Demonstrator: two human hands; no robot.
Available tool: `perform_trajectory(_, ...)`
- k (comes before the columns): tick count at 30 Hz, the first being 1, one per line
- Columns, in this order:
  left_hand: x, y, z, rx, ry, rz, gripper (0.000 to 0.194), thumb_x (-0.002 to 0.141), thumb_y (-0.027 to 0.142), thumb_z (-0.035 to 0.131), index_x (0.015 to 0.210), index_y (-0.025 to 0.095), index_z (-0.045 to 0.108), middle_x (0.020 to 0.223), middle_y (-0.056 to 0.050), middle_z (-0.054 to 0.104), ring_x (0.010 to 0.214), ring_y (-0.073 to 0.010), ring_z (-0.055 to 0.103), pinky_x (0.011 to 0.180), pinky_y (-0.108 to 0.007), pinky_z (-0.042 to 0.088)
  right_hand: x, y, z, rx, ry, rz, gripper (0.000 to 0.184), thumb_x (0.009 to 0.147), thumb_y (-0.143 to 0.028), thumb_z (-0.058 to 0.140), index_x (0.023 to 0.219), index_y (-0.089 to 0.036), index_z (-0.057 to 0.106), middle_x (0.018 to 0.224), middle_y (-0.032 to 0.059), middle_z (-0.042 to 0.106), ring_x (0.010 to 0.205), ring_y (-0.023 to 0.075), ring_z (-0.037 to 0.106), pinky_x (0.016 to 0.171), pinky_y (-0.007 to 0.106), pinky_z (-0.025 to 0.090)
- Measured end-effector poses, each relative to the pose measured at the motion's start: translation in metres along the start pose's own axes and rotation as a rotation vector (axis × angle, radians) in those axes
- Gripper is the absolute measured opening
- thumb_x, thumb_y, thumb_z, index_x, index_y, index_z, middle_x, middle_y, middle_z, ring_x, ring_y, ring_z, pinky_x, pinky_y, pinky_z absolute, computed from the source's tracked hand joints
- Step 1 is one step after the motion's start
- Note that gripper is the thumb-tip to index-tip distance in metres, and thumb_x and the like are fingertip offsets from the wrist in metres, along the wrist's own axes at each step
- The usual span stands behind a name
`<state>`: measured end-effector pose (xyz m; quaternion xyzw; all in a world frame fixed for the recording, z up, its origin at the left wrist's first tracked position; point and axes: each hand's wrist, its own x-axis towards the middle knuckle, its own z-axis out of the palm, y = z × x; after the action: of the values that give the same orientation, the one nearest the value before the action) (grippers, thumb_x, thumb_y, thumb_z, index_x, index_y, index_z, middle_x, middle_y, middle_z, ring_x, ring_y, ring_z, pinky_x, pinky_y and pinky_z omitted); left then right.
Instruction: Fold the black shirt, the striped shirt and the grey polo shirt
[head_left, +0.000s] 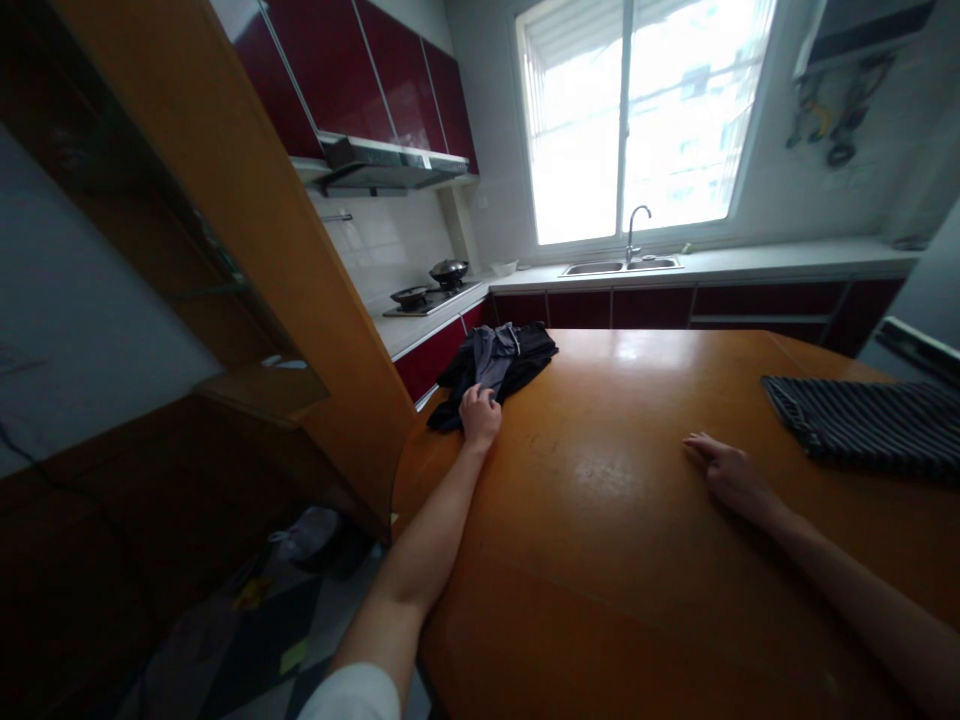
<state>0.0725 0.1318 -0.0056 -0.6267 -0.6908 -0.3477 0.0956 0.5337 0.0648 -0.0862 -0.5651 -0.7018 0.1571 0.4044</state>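
Observation:
A crumpled black and grey garment [499, 365] lies at the far left edge of the round orange wooden table [600, 560]. My left hand [480, 413] reaches out to it, fingers closed on its near edge. My right hand [724, 468] lies flat on the bare tabletop, palm down, fingers stretched out and holding nothing. A folded dark striped cloth [870, 425] rests on the table to the right of that hand, a short way from it.
A tall wooden cabinet [247, 230] stands on the left. Behind the table runs a counter with red cabinets, a stove with pans [435, 290] and a sink [622, 265] under a bright window. Clothes or bags lie on the floor at lower left [300, 545].

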Motion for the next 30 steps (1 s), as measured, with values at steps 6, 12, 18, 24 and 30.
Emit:
perform_trajectory(6, 0.001, -0.024, 0.014, 0.111, -0.075, -0.088, 0.052, 0.088, 0.02, 0.061, 0.139, 0.011, 0.055, 0.143, -0.022, 0.052, 0.135, -0.0343, 0.048, 0.113, -0.048, 0.037, 0.0, 0.002, 0.0, -0.003, -0.008, -0.016, 0.036, 0.087, -0.041, 0.051, 0.105, -0.022, 0.076, 0.127, 0.0103, 0.069, 0.131, 0.0333, 0.054, 0.114, 0.05, 0.041)
perform_trajectory(12, 0.0, -0.025, 0.025, 0.132, -0.124, -0.079, 0.04, 0.091, 0.021, 0.056, 0.129, 0.012, 0.064, 0.146, -0.02, 0.05, 0.133, -0.032, 0.051, 0.112, -0.042, 0.038, -0.002, -0.009, -0.003, -0.003, 0.004, 0.0, 0.04, 0.086, -0.045, 0.05, 0.105, -0.021, 0.076, 0.127, 0.0129, 0.069, 0.13, 0.0335, 0.055, 0.114, 0.049, 0.041)
perform_trajectory(18, 0.0, -0.023, 0.029, 0.094, -0.117, -0.042, 0.038, 0.087, 0.016, 0.055, 0.122, 0.01, 0.068, 0.136, -0.019, 0.059, 0.124, -0.0291, 0.058, 0.108, -0.038, 0.044, -0.001, -0.001, -0.001, 0.011, -0.006, -0.006, 0.042, 0.084, -0.042, 0.051, 0.107, -0.017, 0.076, 0.131, 0.016, 0.066, 0.131, 0.0358, 0.054, 0.116, 0.052, 0.037)
perform_trajectory(24, 0.002, -0.023, 0.027, 0.008, -0.094, 0.017, 0.046, 0.08, 0.0, 0.049, 0.119, 0.009, 0.07, 0.123, -0.017, 0.068, 0.12, -0.0259, 0.062, 0.108, -0.038, 0.046, -0.001, 0.0, 0.001, 0.03, 0.0, 0.021, 0.037, 0.083, -0.044, 0.054, 0.103, -0.022, 0.077, 0.127, 0.012, 0.069, 0.129, 0.0353, 0.056, 0.116, 0.052, 0.037)
perform_trajectory(30, 0.004, -0.009, 0.021, -0.104, -0.081, 0.077, 0.039, 0.084, 0.0, 0.05, 0.113, 0.011, 0.073, 0.116, -0.015, 0.072, 0.113, -0.0247, 0.067, 0.106, -0.041, 0.049, 0.001, -0.001, 0.0, 0.046, 0.004, 0.015, 0.033, 0.082, -0.046, 0.058, 0.099, -0.024, 0.077, 0.126, 0.0107, 0.07, 0.13, 0.0358, 0.055, 0.115, 0.054, 0.037)
